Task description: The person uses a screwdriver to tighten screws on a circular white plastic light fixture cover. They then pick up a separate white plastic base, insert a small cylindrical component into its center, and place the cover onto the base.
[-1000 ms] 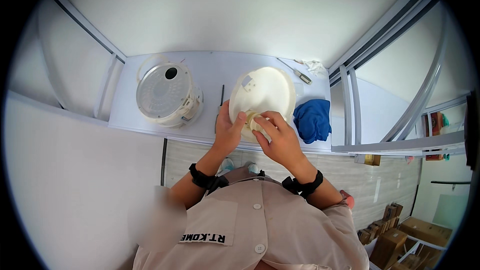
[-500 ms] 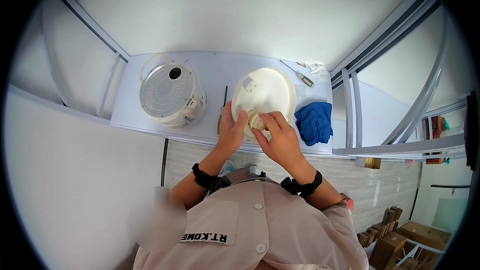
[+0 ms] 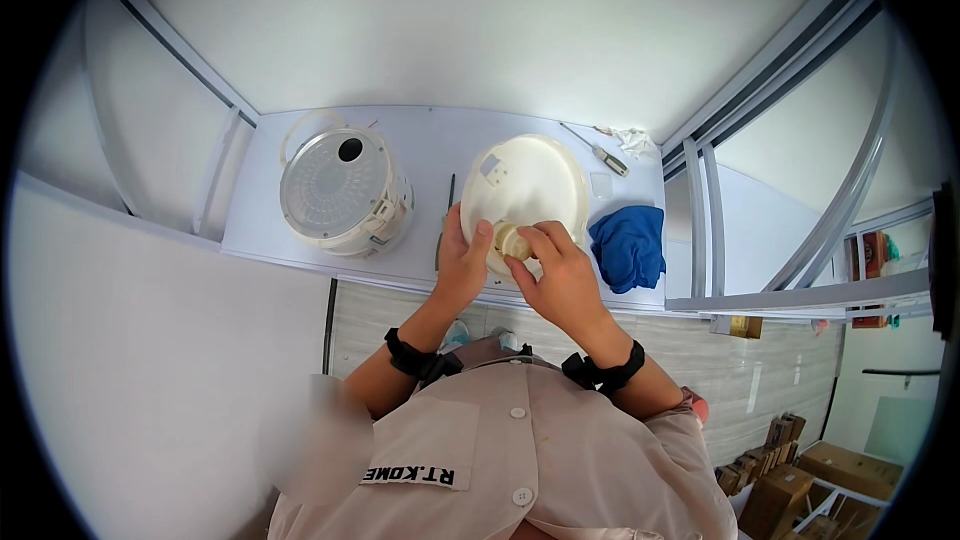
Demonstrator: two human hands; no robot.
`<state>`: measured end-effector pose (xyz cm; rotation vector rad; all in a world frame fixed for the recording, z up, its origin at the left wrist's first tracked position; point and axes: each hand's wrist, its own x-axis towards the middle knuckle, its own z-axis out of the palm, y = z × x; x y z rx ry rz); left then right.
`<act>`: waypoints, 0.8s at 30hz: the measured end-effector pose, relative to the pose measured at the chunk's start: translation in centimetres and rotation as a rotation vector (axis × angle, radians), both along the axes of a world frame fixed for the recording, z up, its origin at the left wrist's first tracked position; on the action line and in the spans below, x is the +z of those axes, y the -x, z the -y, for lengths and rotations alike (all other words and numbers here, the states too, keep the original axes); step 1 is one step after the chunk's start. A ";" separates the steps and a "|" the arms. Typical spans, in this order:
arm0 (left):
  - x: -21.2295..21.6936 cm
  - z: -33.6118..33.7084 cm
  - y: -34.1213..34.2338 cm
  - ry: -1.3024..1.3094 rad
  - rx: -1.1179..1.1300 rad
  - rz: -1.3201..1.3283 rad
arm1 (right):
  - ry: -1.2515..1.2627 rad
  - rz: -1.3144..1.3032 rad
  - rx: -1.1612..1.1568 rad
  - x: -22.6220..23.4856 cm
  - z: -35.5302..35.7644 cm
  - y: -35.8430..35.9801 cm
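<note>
A white oval plastic lid cover (image 3: 545, 180), its hollow side up, is tilted over the front of the table. My left hand (image 3: 465, 258) is closed on its near left rim, with the thumb on top. My right hand (image 3: 562, 275) pinches a small round cream-coloured cap (image 3: 512, 240) at the near end of the cover. Whether the cap is fixed in the cover or loose cannot be seen. To the left stands a white rice cooker (image 3: 345, 185) with a silvery top plate and a dark round hole.
A blue cloth (image 3: 628, 248) lies bunched to the right. Behind it are a screwdriver (image 3: 608, 160), a small clear piece (image 3: 601, 185) and crumpled white material (image 3: 635, 142). A thin dark rod (image 3: 451, 190) lies left of the cover. Grey frame bars (image 3: 708, 220) flank the white table (image 3: 430, 140).
The lid cover has shifted very slightly left. Both hands keep nearly the same place and hold.
</note>
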<state>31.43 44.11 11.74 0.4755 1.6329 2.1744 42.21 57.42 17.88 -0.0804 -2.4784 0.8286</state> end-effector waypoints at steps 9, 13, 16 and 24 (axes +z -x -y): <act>0.0 -0.2 0.0 0.012 0.001 -0.017 | 0.009 0.006 -0.008 0.3 0.0 0.1; -0.6 -0.1 0.2 0.040 0.006 -0.043 | 0.014 0.012 -0.009 0.3 0.0 0.1; -0.6 -0.2 0.3 0.031 0.015 -0.045 | 0.003 0.003 -0.016 0.3 0.0 0.1; -0.7 0.0 0.5 0.019 0.016 -0.025 | 0.161 -0.071 0.041 0.3 -0.9 -0.2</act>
